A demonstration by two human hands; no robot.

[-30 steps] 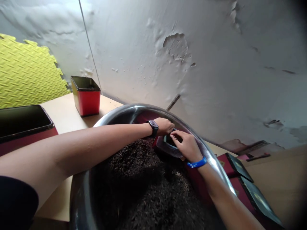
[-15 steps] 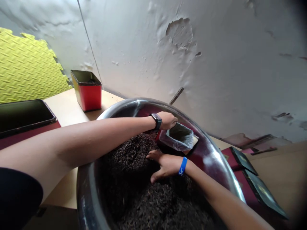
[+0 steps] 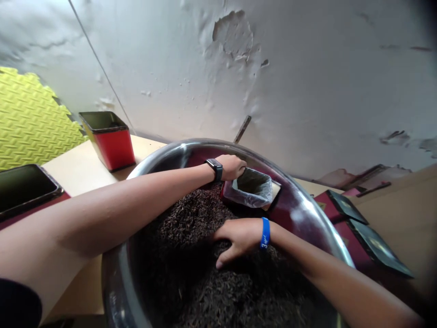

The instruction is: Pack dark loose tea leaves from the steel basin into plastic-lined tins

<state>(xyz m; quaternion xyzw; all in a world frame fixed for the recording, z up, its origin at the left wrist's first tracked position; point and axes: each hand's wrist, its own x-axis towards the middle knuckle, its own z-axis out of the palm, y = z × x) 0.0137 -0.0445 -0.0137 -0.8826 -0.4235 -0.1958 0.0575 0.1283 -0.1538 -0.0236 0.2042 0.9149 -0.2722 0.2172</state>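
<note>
A large shiny metal bowl holds a heap of dark, loose dried leaves. Inside it, by the far wall, a tin lined with a clear plastic bag leans tilted. My left hand, below a black watch, has its fingers curled over the tin's left rim. My right hand, with a blue wristband, reaches into the leaves near the middle of the bowl. Its thumb is spread from the other fingers, whose tips are sunk in the leaves.
A red open tin stands on the pale table at left, with another dark open box nearer. Dark-lidded red boxes lie right. A yellow foam mat and peeling wall are behind.
My right hand has dipped further into the leaves, its fingertips now covered. My left hand keeps its hold on the lined tin. The whole view has shifted slightly.
</note>
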